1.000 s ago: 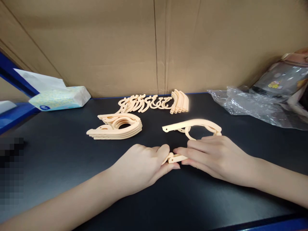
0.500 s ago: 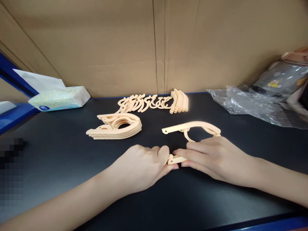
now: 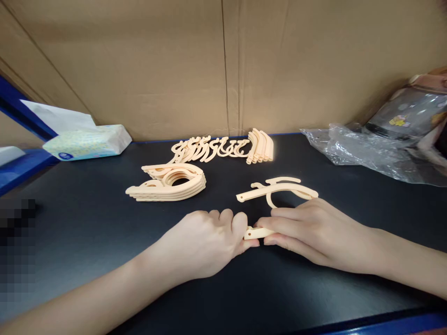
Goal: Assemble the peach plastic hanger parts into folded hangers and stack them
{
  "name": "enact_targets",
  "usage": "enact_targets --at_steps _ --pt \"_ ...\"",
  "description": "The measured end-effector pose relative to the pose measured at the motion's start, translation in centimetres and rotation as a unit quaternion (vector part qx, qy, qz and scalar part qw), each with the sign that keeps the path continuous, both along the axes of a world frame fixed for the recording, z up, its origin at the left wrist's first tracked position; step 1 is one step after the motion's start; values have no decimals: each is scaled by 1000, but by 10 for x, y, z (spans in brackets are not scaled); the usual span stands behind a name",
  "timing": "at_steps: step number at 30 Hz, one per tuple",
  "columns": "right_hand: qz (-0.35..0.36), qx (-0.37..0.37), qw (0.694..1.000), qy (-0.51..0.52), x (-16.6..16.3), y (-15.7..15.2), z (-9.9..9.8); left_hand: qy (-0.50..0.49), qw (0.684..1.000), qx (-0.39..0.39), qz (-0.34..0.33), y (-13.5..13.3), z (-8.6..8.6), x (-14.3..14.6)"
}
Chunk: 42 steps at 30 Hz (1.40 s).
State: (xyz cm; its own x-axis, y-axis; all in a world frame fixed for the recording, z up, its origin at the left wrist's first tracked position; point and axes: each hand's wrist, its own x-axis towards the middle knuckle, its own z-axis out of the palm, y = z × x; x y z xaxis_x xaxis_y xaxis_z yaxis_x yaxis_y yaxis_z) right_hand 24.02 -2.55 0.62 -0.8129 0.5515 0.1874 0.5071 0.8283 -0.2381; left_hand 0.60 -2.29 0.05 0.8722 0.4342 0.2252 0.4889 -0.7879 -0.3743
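Note:
A cream plastic folding hanger [image 3: 275, 190] lies half unfolded on the black table [image 3: 87, 218], in front of me at the middle. My left hand [image 3: 206, 242] is curled and pinches the near end of its lower arm. My right hand [image 3: 307, 230] lies over the hanger's right side, fingers closed on the same arm. The upper arm and a small hook stick out to the left above my right hand. The joint under my right hand is hidden.
A stack of folded hangers [image 3: 169, 182] lies left of centre. Behind it a row of loose hooks [image 3: 209, 150] and arm pieces [image 3: 260, 146] sits by the cardboard wall [image 3: 223, 65]. A tissue pack [image 3: 85, 142] is far left, crumpled clear plastic [image 3: 363, 151] far right.
The hanger's hook has swung up and out, and now shows above the upper arm. Both hands have stayed almost in place on the lower arm.

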Motion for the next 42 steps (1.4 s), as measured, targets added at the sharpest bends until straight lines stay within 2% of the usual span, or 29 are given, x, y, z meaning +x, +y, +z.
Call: enact_targets --at_steps 3,6,14,19,24,34,42 --pt "-2 -76 997 13 0 0 4 -6 1000 13 -3 -1 0 0" --pt "-5 -105 994 21 0 1 6 -11 1000 5 -5 0 0 0" --pt "0 -36 999 17 0 3 2 -53 996 -71 -9 5 -2 1" --pt "0 -5 1000 3 1 3 -2 -74 993 -91 -9 4 -3 1" --pt "0 -17 1000 6 1 4 -1 -74 993 -86 -16 4 -2 1" --pt "3 -11 1000 -10 2 4 -2 -63 997 -27 -32 2 2 1" --pt "10 -11 1000 -8 2 4 -2 -46 998 -22 -31 1 1 0"
